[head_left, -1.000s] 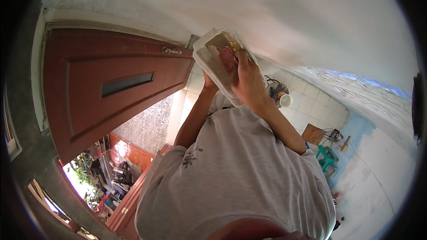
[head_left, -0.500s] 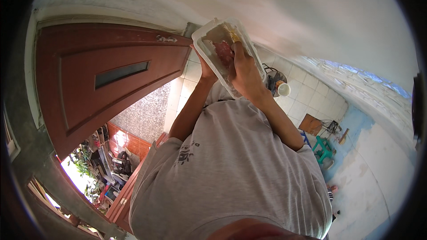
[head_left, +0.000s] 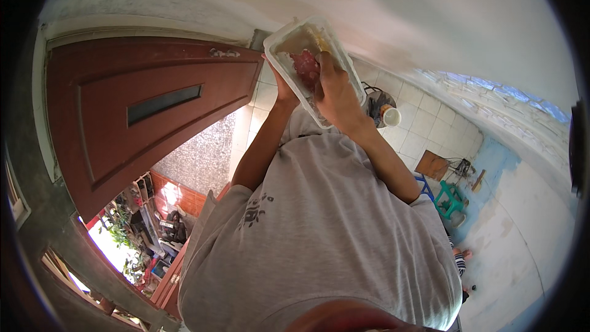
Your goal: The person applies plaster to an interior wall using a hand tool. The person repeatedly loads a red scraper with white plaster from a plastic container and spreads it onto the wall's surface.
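A whitish rectangular plastic tub (head_left: 342, 42) is held up in front of my chest, tilted, with pale paste smeared inside. My left hand (head_left: 284, 89) grips its left side, the fingers mostly hidden behind and under it. Over the right part of the tub, my right hand (head_left: 339, 95) is closed on a flat red piece (head_left: 305, 66) that looks like a putty spreader, spotted with pale paste. Where exactly the fingers meet it is hidden. A yellowish smear or strip (head_left: 321, 39) shows inside near the far end.
A patchy plastered wall (head_left: 393, 6) rises close ahead. At left stands a reddish-brown door (head_left: 166, 74), ajar. Beyond the tub are a dark round stool (head_left: 376, 101) and a white cup (head_left: 391, 117). A green plastic stool (head_left: 452, 200), a brown board (head_left: 432, 165) and a partly seen person (head_left: 460, 261) are at right.
The tub has shifted slightly up and left with both hands. My right hand has slid a little toward the near end of the tub, still closed on the red piece.
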The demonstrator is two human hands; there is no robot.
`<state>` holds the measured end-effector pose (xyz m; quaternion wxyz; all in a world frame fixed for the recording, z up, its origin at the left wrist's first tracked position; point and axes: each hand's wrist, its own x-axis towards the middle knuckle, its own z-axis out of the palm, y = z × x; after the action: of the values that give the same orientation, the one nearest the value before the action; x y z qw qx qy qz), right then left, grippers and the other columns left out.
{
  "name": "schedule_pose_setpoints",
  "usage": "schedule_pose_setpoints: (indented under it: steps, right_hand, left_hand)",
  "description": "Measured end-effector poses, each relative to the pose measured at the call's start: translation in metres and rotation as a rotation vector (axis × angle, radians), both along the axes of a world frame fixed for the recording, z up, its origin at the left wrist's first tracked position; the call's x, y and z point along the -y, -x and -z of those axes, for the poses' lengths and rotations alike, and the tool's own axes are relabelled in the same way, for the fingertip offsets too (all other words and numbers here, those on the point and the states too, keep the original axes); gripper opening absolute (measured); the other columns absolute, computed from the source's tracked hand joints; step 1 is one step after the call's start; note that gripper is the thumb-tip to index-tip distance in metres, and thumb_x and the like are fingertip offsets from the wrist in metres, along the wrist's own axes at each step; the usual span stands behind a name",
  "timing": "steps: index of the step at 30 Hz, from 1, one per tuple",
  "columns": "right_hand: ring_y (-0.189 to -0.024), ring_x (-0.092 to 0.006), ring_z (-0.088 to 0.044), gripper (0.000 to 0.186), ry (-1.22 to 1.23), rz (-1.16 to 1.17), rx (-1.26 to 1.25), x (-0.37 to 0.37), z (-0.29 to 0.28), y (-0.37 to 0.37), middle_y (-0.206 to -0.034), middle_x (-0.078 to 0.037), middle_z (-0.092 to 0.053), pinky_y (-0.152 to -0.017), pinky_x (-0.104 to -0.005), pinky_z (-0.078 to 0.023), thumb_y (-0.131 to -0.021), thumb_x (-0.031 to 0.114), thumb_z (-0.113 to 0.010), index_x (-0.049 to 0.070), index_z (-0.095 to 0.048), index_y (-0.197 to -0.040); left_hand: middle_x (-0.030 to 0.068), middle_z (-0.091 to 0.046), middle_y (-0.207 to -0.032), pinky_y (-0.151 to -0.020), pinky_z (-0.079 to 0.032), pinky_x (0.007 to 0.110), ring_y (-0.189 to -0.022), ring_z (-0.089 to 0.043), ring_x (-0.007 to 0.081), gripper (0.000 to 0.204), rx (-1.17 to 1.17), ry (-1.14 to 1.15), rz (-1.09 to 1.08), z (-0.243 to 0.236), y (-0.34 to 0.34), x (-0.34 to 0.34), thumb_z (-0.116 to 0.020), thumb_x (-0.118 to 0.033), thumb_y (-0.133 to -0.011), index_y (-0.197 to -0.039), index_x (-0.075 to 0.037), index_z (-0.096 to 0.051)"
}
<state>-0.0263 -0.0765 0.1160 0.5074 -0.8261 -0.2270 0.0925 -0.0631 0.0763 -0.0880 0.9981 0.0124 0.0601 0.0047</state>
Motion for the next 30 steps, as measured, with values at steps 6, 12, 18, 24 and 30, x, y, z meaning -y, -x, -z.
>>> schedule_pose_setpoints:
  steps: [6, 12, 18, 24, 30]
  right_hand:
    - [-0.077, -0.0485, -0.067, 0.024, -0.012, 0.065, -0.038, 0.031, -0.027, -0.006, -0.086, -0.027, -0.067, -0.066, -0.0471, -0.053, -0.092, -0.005, -0.059, -0.001, -0.051, -0.115]
    - [-0.081, -0.0467, -0.069, 0.018, 0.006, 0.106, 0.078, 0.038, -0.043, -0.004, -0.090, -0.026, -0.069, -0.068, -0.0457, -0.056, -0.094, -0.003, -0.061, -0.001, -0.052, -0.110]
    - [-0.090, -0.0540, -0.066, 0.031, 0.238, 0.036, -0.086, 0.016, -0.014, -0.008, -0.093, -0.032, -0.068, -0.075, -0.0585, -0.052, -0.088, -0.010, -0.054, -0.003, -0.049, -0.118]
    - [-0.093, -0.0558, -0.064, 0.038, 0.063, 0.086, -0.014, 0.018, 0.003, -0.011, -0.094, -0.034, -0.067, -0.080, -0.0596, -0.051, -0.085, -0.010, -0.055, -0.004, -0.051, -0.122]
    - [-0.092, -0.0558, -0.064, 0.030, -0.005, 0.123, -0.076, 0.027, 0.004, -0.012, -0.095, -0.034, -0.067, -0.075, -0.0587, -0.050, -0.087, -0.007, -0.056, -0.002, -0.054, -0.117]
  left_hand:
    - [0.0099, -0.053, -0.149, -0.113, -0.048, 0.047, -0.132, -0.056, 0.0304, 0.086, -0.161, -0.329, -0.043, -0.007, -0.004, 0.014, -0.027, -0.079, -0.099, -0.158, -0.017, -0.037]
    - [0.0122, -0.053, -0.149, -0.116, -0.044, 0.049, -0.135, -0.054, 0.0324, 0.069, -0.122, -0.252, -0.070, -0.025, -0.001, 0.037, -0.039, -0.061, -0.106, -0.156, -0.014, -0.039]
    - [0.0132, -0.058, -0.142, -0.111, -0.050, 0.046, -0.128, -0.059, 0.0307, 0.061, -0.128, -0.351, -0.074, 0.005, -0.018, 0.038, -0.041, -0.055, -0.107, -0.147, -0.009, -0.049]
    - [0.0133, -0.061, -0.137, -0.103, -0.055, 0.044, -0.121, -0.063, 0.0303, 0.069, 0.131, 0.102, 0.014, -0.002, -0.026, 0.037, -0.042, -0.064, -0.103, -0.146, -0.010, -0.050]
    - [0.0134, -0.061, -0.138, -0.101, -0.055, 0.044, -0.121, -0.063, 0.0312, 0.097, 0.042, -0.018, 0.081, -0.033, -0.030, 0.036, -0.030, -0.087, -0.093, -0.149, -0.011, -0.047]
